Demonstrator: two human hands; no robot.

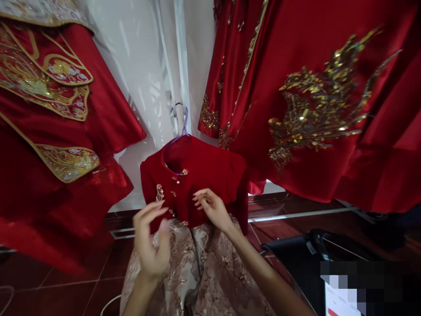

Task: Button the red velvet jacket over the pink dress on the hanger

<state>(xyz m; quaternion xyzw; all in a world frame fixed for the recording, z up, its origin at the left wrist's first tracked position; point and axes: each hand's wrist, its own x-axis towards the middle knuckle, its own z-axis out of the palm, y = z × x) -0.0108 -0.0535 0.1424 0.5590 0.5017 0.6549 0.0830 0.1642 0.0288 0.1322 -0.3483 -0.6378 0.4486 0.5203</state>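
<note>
A red jacket [210, 160] is being held up by a purple hanger [185, 122], above a patterned skirt [226, 267]; that much is being judged done, but what is being left undone cannot be told. The left hand [147, 245] and right hand [215, 208] are being held loosely open before the jacket, nothing visibly being gripped; cloth contact is unclear. The left hand is being blurred, the skirt's end cut off.

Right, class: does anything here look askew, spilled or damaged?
Nothing clearly stands out. The red jacket hangs from a purple hanger above the patterned skirt, without visible spill or tear. The left hand and right hand hide some areas.
</note>
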